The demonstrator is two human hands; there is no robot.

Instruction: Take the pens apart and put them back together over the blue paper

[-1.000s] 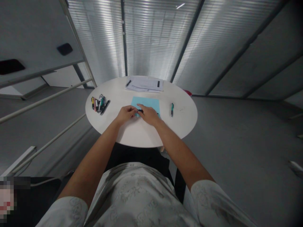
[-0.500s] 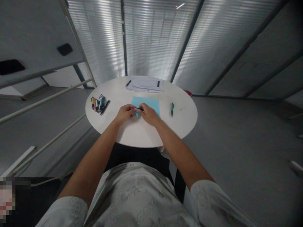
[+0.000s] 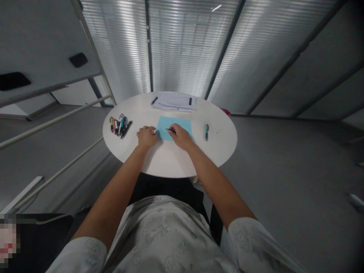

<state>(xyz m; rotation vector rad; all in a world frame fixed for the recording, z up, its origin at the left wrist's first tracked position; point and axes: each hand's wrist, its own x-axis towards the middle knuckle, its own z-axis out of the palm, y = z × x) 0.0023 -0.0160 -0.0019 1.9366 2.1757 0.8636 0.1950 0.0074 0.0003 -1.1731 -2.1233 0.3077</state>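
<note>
A light blue sheet of paper lies on the white round table in front of me. In my right hand, over the right half of the sheet, is a dark pen; its thin end points left above the paper. My left hand rests at the left edge of the sheet, fingers apart and lowered onto the table. Whether anything small sits under the left fingertips is hidden.
Several pens and markers lie bunched at the table's left. A green and black pen lies on the right. At the far edge are white papers with a dark pen. A metal rail stands left.
Both hands were together at the pen over the paper. My left hand has moved left to the sheet's edge and spread its fingers; my right hand keeps the pen.
</note>
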